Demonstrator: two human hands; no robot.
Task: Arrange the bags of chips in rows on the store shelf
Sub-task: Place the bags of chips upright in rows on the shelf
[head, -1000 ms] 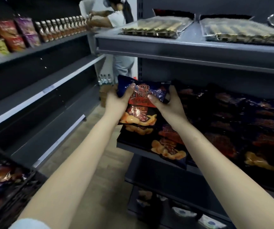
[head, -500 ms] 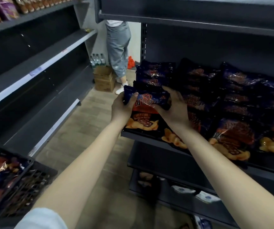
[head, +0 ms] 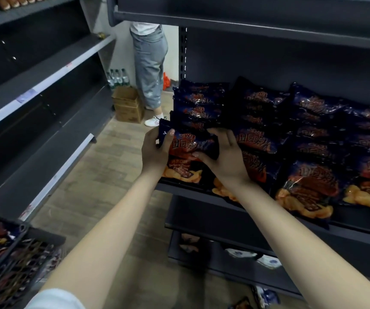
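Observation:
A dark blue and red bag of chips (head: pixel 189 150) stands at the front left end of the grey store shelf (head: pixel 201 190). My left hand (head: pixel 155 152) grips its left edge, thumb on the front. My right hand (head: pixel 224 157) holds its right side, fingers curled over the top and thumb on the front. Behind it several identical bags (head: pixel 198 105) stand in a row. More rows of the same bags (head: pixel 313 139) fill the shelf to the right.
A black crate (head: pixel 12 264) holding more bags sits at lower left. Empty grey shelves (head: pixel 45 103) line the left side of the aisle. A person (head: pixel 150 63) stands at the far end beside stacked cardboard boxes (head: pixel 128 105). Lower shelves hold a few packets (head: pixel 246 255).
The view has dropped from the upper shelf to the chip shelf. Both hands have lowered the bag onto the front left end of the shelf.

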